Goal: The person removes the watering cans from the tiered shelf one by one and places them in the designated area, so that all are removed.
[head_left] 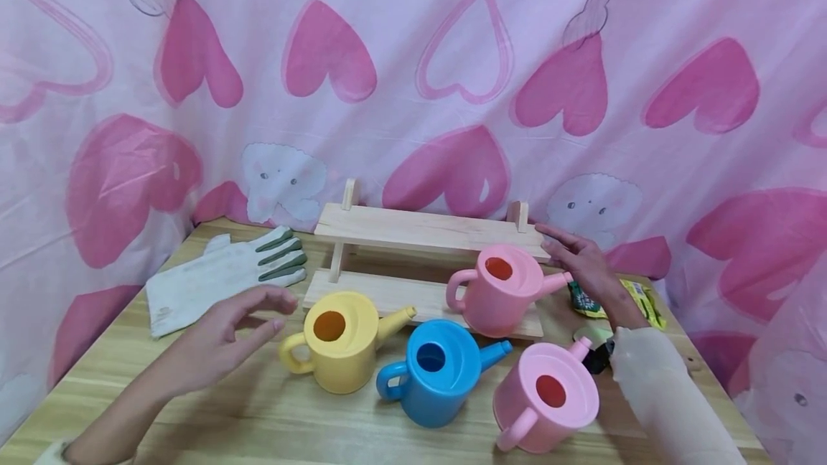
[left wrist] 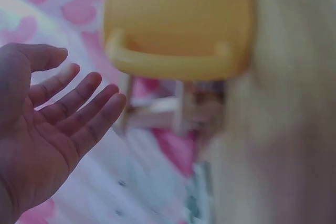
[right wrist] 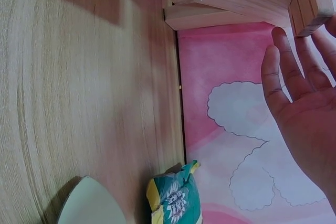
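Note:
My left hand point(head_left: 222, 339) hovers over the table to the left of a yellow watering can point(head_left: 342, 372), fingers loosely bent and holding nothing. In the left wrist view, the palm shows bare beside that can's handle point(left wrist: 168, 66). The fingertips of my right hand point(head_left: 584, 268) are at the right end of a two-tier wooden shelf point(head_left: 413, 227), by its upper board. Those fingers look extended in the right wrist view. A blue watering can point(head_left: 436, 400) stands front centre. One pink watering can point(head_left: 494, 307) overlaps the lower board; another pink watering can point(head_left: 539, 415) stands nearer, at front right.
A pair of white and green work gloves point(head_left: 207, 282) lies at the left of the table. Behind the right forearm are a green packet point(right wrist: 178, 198), a yellow packet point(head_left: 642, 303) and a pale green rounded object point(right wrist: 92, 205). A pink heart-print curtain point(head_left: 400, 113) hangs behind the table.

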The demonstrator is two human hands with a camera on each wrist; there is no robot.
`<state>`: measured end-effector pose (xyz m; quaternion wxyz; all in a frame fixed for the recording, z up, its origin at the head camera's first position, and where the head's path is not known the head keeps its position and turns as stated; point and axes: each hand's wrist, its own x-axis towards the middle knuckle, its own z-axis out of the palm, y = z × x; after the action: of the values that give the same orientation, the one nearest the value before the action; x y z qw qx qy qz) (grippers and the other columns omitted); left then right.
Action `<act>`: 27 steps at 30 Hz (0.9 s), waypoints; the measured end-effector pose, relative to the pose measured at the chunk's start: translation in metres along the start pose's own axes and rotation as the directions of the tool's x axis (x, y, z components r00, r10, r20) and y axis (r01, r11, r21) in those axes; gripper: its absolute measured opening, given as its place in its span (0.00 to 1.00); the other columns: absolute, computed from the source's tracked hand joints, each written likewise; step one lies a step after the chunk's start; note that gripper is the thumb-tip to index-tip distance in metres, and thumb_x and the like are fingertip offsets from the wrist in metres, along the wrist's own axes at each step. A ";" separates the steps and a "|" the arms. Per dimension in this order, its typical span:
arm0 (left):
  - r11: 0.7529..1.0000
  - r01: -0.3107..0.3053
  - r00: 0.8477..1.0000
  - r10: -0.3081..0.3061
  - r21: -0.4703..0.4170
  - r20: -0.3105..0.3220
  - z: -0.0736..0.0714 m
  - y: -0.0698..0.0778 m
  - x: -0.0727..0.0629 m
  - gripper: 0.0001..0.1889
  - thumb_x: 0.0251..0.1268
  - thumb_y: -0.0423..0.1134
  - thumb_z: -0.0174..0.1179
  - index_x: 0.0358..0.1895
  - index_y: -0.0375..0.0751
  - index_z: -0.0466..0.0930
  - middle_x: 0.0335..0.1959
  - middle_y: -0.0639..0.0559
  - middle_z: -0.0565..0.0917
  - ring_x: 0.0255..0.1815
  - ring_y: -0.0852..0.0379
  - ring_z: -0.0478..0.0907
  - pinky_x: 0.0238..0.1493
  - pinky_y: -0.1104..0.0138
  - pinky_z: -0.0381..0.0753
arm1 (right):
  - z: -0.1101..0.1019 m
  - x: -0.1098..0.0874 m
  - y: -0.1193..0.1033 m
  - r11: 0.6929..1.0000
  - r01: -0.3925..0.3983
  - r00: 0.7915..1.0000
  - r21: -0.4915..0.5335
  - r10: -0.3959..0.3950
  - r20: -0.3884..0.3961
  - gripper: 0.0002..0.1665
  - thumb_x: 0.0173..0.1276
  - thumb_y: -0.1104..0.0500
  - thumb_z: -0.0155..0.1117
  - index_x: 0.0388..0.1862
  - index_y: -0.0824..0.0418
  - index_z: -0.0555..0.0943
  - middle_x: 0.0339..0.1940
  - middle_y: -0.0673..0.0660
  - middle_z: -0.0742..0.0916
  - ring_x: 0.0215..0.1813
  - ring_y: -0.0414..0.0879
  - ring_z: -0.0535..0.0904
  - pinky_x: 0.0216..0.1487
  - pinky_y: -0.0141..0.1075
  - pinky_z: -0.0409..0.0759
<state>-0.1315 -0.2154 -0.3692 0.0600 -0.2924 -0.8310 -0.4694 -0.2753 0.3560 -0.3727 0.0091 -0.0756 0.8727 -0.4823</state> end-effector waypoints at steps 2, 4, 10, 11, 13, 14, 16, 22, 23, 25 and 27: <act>1.000 -0.016 1.000 0.015 0.023 0.007 -0.003 0.011 0.013 0.13 0.74 0.30 0.61 0.58 0.44 0.80 0.53 0.57 0.83 0.54 0.56 0.82 0.50 0.66 0.85 | 0.001 0.000 0.000 1.000 -0.005 1.000 -0.007 0.005 -0.001 0.35 0.78 0.38 0.58 0.79 0.47 0.70 0.79 0.59 0.69 0.71 0.59 0.72 0.61 0.48 0.81; 0.999 -0.005 0.999 0.003 0.042 0.034 -0.005 0.021 0.029 0.11 0.75 0.33 0.62 0.57 0.45 0.81 0.52 0.58 0.84 0.54 0.57 0.82 0.51 0.65 0.85 | 0.001 0.001 -0.001 1.000 0.002 1.000 -0.015 -0.002 0.005 0.35 0.78 0.38 0.58 0.79 0.47 0.70 0.78 0.59 0.70 0.69 0.58 0.74 0.59 0.45 0.82; 0.995 -0.019 0.982 0.000 0.094 0.191 0.008 0.047 0.085 0.13 0.76 0.41 0.62 0.58 0.45 0.81 0.52 0.56 0.84 0.54 0.55 0.81 0.51 0.60 0.86 | -0.001 0.002 -0.001 0.999 0.024 1.000 -0.022 -0.024 0.013 0.35 0.80 0.40 0.57 0.79 0.51 0.69 0.78 0.60 0.69 0.68 0.59 0.73 0.53 0.35 0.84; 0.995 -0.028 0.975 0.005 0.097 0.224 0.013 0.050 0.093 0.13 0.76 0.42 0.62 0.58 0.45 0.81 0.53 0.56 0.84 0.55 0.55 0.81 0.50 0.60 0.86 | -0.001 0.002 -0.001 1.000 0.022 1.000 -0.017 -0.022 0.014 0.35 0.80 0.41 0.57 0.79 0.51 0.69 0.79 0.60 0.69 0.69 0.59 0.72 0.54 0.36 0.84; 0.994 -0.047 0.959 0.017 0.101 0.284 0.022 0.055 0.108 0.13 0.76 0.42 0.62 0.59 0.45 0.81 0.53 0.56 0.84 0.55 0.55 0.81 0.49 0.62 0.86 | -0.002 0.000 -0.003 1.000 0.010 1.000 -0.017 -0.010 0.017 0.35 0.80 0.42 0.57 0.80 0.52 0.68 0.79 0.60 0.68 0.69 0.61 0.72 0.53 0.35 0.83; 0.993 -0.063 0.951 0.031 0.095 0.308 0.027 0.058 0.114 0.13 0.76 0.41 0.62 0.58 0.45 0.81 0.53 0.55 0.84 0.55 0.55 0.81 0.50 0.63 0.85 | -0.002 -0.002 -0.008 1.000 0.006 1.000 -0.018 -0.006 0.020 0.35 0.81 0.43 0.57 0.80 0.53 0.67 0.80 0.61 0.68 0.70 0.61 0.72 0.54 0.35 0.83; 0.992 -0.090 0.937 0.055 0.085 0.344 0.036 0.062 0.127 0.11 0.76 0.40 0.62 0.56 0.44 0.81 0.51 0.55 0.84 0.53 0.56 0.82 0.50 0.64 0.85 | -0.001 -0.004 -0.012 1.000 0.005 1.000 -0.020 -0.005 0.020 0.35 0.81 0.44 0.56 0.80 0.55 0.67 0.80 0.62 0.67 0.70 0.63 0.71 0.53 0.34 0.83; 0.994 -0.070 0.922 0.031 0.086 0.387 0.056 0.076 0.161 0.08 0.75 0.37 0.63 0.53 0.43 0.83 0.46 0.57 0.85 0.50 0.57 0.82 0.51 0.66 0.84 | -0.002 0.001 -0.001 0.999 0.019 1.000 -0.039 -0.019 0.013 0.34 0.80 0.42 0.56 0.80 0.50 0.67 0.79 0.61 0.69 0.70 0.61 0.72 0.56 0.40 0.84; 0.994 -0.063 0.920 0.021 0.095 0.392 0.059 0.078 0.165 0.08 0.75 0.37 0.63 0.52 0.43 0.83 0.45 0.57 0.85 0.50 0.57 0.82 0.50 0.67 0.84 | -0.002 0.001 0.000 0.999 0.019 1.000 -0.044 -0.018 0.011 0.34 0.80 0.41 0.57 0.80 0.49 0.68 0.78 0.61 0.70 0.69 0.61 0.74 0.56 0.43 0.84; 0.991 -0.061 0.913 0.006 0.121 0.407 0.067 0.082 0.172 0.09 0.75 0.37 0.63 0.53 0.44 0.84 0.45 0.56 0.85 0.49 0.57 0.82 0.48 0.69 0.85 | -0.001 0.001 0.000 0.999 0.013 1.000 -0.049 -0.013 0.007 0.35 0.79 0.39 0.57 0.80 0.48 0.68 0.77 0.61 0.71 0.67 0.60 0.75 0.57 0.47 0.83; 0.986 -0.070 0.903 -0.003 0.154 0.430 0.074 0.083 0.178 0.10 0.75 0.37 0.63 0.54 0.44 0.84 0.46 0.56 0.86 0.48 0.58 0.81 0.46 0.70 0.84 | -0.001 0.001 0.000 0.999 0.007 1.000 -0.045 -0.007 0.001 0.34 0.79 0.40 0.58 0.79 0.47 0.69 0.77 0.61 0.72 0.66 0.60 0.77 0.57 0.46 0.84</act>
<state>-0.2194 -0.0466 -0.2811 -0.0918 -0.3967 -0.8548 -0.3219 -0.2764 0.3564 -0.3720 0.0059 -0.0792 0.8831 -0.4624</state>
